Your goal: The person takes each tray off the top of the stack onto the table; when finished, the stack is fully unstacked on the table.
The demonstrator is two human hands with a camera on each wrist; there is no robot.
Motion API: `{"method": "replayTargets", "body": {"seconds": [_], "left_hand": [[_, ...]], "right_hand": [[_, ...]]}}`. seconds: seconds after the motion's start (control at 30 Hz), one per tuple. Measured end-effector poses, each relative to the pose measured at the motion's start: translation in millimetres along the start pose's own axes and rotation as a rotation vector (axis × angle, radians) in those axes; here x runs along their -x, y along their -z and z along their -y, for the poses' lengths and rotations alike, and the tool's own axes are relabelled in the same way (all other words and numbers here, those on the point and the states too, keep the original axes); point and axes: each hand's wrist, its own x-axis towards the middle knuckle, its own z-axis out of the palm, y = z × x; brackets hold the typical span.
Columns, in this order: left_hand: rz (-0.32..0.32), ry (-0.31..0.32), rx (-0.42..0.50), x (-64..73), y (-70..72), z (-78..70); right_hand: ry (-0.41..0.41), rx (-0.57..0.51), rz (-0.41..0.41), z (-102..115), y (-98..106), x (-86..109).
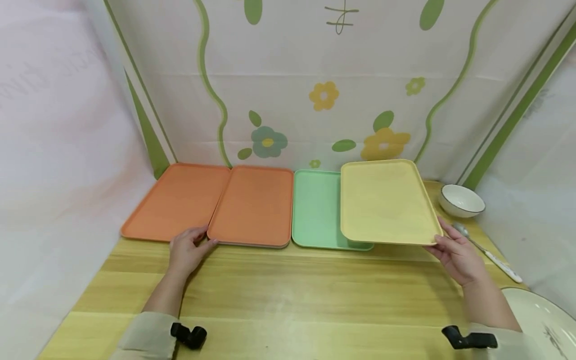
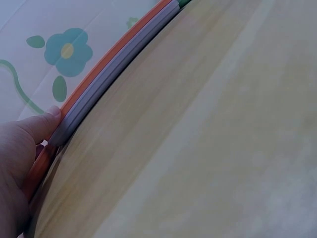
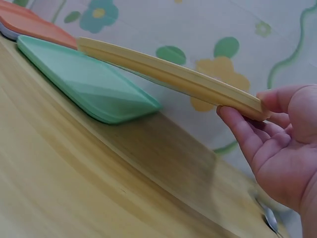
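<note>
Right hand [image 1: 459, 255] pinched one yellow tray [image 1: 384, 202] by its near right corner, thumb above, fingers below, raised partly over one green tray [image 1: 316, 210]. Left hand [image 1: 186, 252] touched the near left corner of the inner of two orange trays [image 1: 254, 205]; whether it gripped, I cannot tell. Grey edging [image 2: 106, 74] showed beneath. One bowl [image 1: 462, 200], one spoon [image 1: 490, 257] and one plate [image 1: 535, 315] lay at the right.

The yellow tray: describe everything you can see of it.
The yellow tray is a plastic-looking rectangle with rounded corners and a low rim. The fingers of the right hand pinch its near right corner, holding that side off the table; in the head view it hides part of the green tray. Contact between them is unclear.
</note>
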Motion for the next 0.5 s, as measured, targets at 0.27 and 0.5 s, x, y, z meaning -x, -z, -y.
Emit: {"method": "replayTargets", "body": {"seconds": [0.27,0.5], "left_hand": [[0.027,0.018,-0.004,0.5,0.9,-0.9],[0.024,0.020,-0.005,-0.2,1.1,-1.1]], "right_hand": [[-0.063,-0.068,0.053,29.0,35.7,17.5],[-0.141,-0.094,0.090,50.1,61.8,29.3]]}}
